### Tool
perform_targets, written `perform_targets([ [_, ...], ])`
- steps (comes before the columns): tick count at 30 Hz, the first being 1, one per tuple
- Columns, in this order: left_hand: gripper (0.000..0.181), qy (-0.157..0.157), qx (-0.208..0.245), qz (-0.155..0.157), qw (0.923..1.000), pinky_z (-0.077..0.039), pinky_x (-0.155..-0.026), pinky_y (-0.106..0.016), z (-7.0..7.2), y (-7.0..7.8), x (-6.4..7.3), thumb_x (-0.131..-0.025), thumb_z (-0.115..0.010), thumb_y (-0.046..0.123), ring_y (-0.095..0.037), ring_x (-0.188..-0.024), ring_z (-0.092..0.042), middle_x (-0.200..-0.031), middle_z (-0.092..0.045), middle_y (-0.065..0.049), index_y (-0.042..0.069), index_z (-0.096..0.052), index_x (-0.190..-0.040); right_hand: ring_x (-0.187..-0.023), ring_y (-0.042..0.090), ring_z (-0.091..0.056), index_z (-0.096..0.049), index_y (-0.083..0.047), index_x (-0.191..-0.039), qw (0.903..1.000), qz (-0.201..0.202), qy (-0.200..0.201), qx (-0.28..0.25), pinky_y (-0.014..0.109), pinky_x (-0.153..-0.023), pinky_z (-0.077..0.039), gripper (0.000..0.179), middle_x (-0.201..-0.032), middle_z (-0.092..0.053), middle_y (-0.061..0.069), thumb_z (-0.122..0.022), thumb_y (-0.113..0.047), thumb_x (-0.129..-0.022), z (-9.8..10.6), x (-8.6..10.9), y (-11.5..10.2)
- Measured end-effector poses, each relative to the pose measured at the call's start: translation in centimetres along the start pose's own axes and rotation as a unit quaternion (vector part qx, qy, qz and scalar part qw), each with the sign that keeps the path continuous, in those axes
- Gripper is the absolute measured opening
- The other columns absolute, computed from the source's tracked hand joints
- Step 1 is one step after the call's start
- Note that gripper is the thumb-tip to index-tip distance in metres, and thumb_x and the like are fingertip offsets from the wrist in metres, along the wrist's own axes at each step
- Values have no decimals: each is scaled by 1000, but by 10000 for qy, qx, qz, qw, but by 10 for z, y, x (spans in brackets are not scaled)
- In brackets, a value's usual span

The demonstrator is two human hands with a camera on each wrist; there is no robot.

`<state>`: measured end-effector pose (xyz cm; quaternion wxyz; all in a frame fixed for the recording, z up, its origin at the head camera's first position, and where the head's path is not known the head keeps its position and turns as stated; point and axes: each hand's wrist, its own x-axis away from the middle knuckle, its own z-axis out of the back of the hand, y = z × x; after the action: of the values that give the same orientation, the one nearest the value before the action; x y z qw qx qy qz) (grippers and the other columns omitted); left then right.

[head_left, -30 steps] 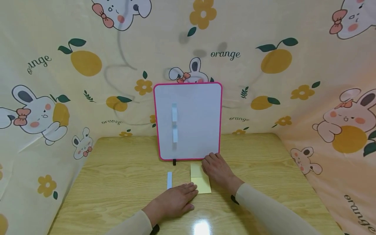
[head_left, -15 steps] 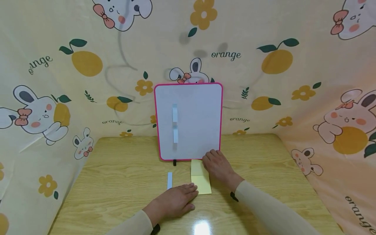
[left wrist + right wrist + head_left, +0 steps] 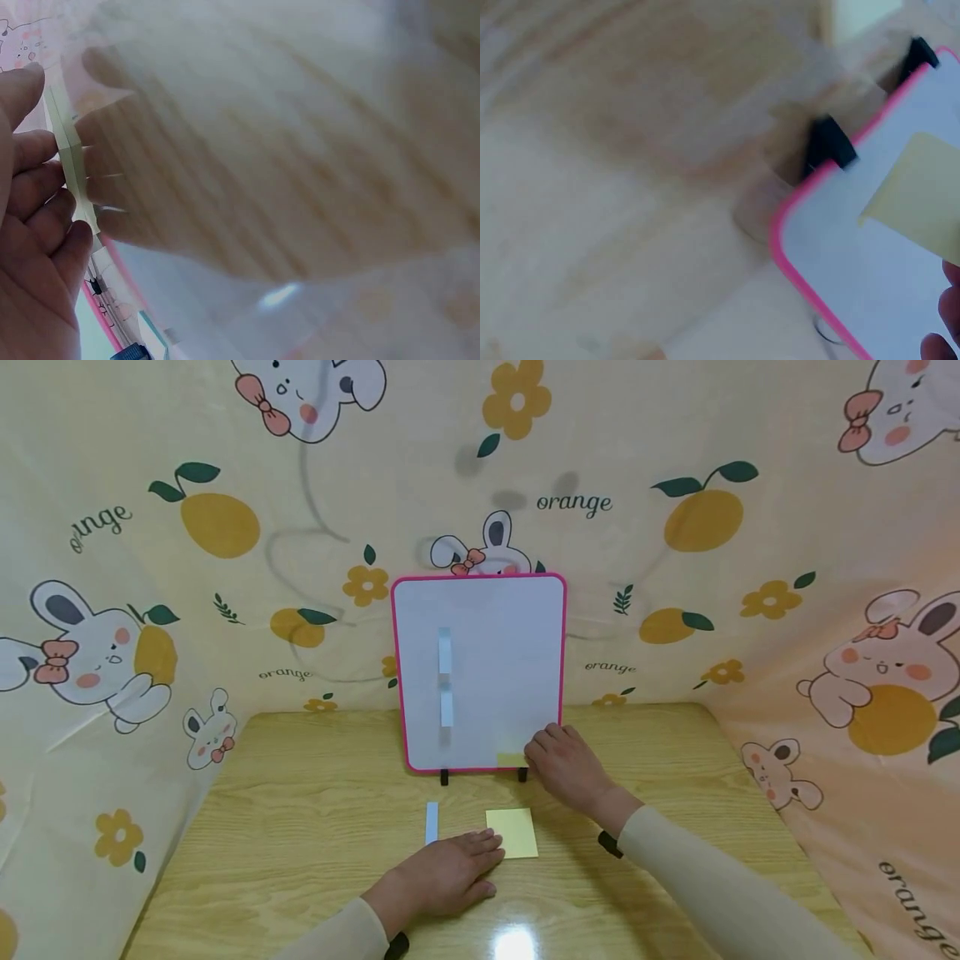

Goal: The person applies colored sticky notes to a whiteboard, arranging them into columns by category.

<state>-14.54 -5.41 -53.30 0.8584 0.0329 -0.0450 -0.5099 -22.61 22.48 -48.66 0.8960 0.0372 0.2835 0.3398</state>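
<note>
My right hand (image 3: 573, 768) holds a single pale yellow sticky note (image 3: 512, 760) by its right side, in front of the lower right corner of a pink-rimmed whiteboard (image 3: 510, 643). In the right wrist view the sticky note (image 3: 922, 199) overlaps the board, with my fingertips (image 3: 951, 304) at its edge. A yellow sticky note pad (image 3: 517, 835) lies on the table before the board. My left hand (image 3: 446, 872) rests with straight fingers at the pad's left side; the left wrist view shows those fingers along the pad's edge (image 3: 73, 157).
The whiteboard stands upright on black feet (image 3: 444, 777). Two pale blue strips (image 3: 446, 652) stick to its left half, one above the other. Another blue strip (image 3: 432, 822) lies on the wooden table (image 3: 300, 810), partly behind my left hand. Printed cloth hangs behind.
My right hand has peeled the top sticky note off the pad and moved it up and slightly right, to the board's lower right. My left hand has stayed at the pad.
</note>
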Motion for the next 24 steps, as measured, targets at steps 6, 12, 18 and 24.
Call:
perform_targets([
  [6,56,-34,166,38,9998,-38,-126,-31,-2,-1,0,-113,-43,44,-21,-154,-43,-164,-48,-6,10,-52,-157,-88,27,-61,-69,-8,-93,9989,-148,439,-62,38,-72,-51,11,-93,-69,6,-79,-13,-94,29,-23,17],
  [12,56,3,307,85,9995,-39,-126,-33,-3,-2,1,-113,-42,44,-21,-154,-42,-164,-47,-6,10,-51,-157,-90,31,-62,-67,-3,-94,9887,-274,1469,-109,40,-70,-50,10,-94,-71,10,-76,-7,-96,53,-59,36],
  [18,55,52,427,135,9990,-39,-126,-33,-6,-3,1,-114,-41,44,-21,-155,-41,-165,-47,-5,11,-51,-157,-93,33,-61,-66,-1,-98,9815,-187,1893,220,41,-74,-52,7,-100,-71,12,-69,-7,-101,59,-84,48],
  [24,54,112,551,151,9983,-40,-125,-34,-6,-1,3,-113,-43,43,-22,-154,-42,-164,-48,-5,12,-52,-156,-99,32,-64,-67,-1,-103,9773,-18,2043,568,42,-84,-56,6,-104,-72,12,-66,-7,-102,56,-98,54],
])
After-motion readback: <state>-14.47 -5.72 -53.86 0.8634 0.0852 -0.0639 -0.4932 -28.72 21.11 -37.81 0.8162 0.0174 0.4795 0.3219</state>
